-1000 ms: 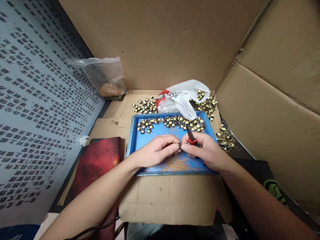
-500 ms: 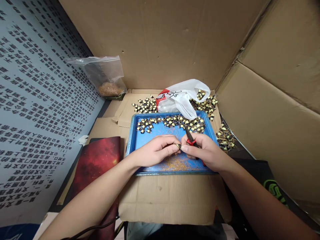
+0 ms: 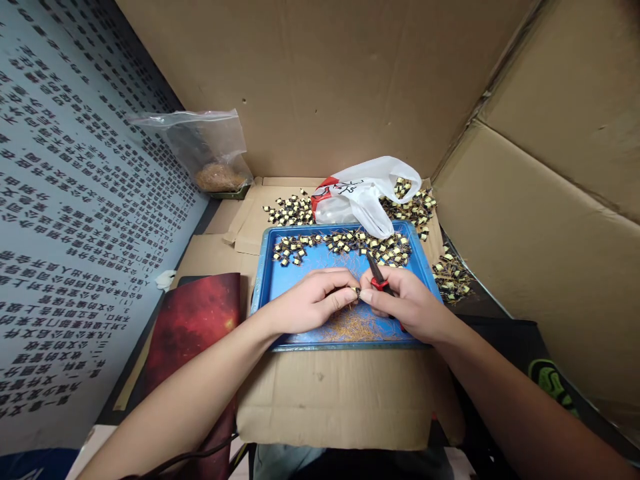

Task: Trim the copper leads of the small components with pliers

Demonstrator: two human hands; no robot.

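Note:
My left hand point(image 3: 327, 297) pinches a small transformer point(image 3: 356, 291), black and yellow with thin copper leads, above a blue tray point(image 3: 264, 280). Close against it on the right, my right hand point(image 3: 395, 293) is closed round red-handled pliers point(image 3: 380, 280), their dark jaws pointing up and away. Its thumb and fingertip meet right beside the transformer; whether they grip a wire is too small to tell. More small transformers point(image 3: 345, 241) lie along the tray's far side. Copper wire clippings point(image 3: 357, 328) cover part of the tray floor below my hands.
Behind the tray lies a white and red plastic bag point(image 3: 350, 200) among heaps of transformers point(image 3: 290, 210). Another heap point(image 3: 450, 277) is to the right. A zip bag of copper wire point(image 3: 220, 177) stands back left, a red mat point(image 3: 193, 327) nearer. Cardboard walls point(image 3: 325, 87) enclose the space.
My right hand and the pliers have shifted very slightly left, closer to the transformer. My left hand keeps its hold in nearly the same place.

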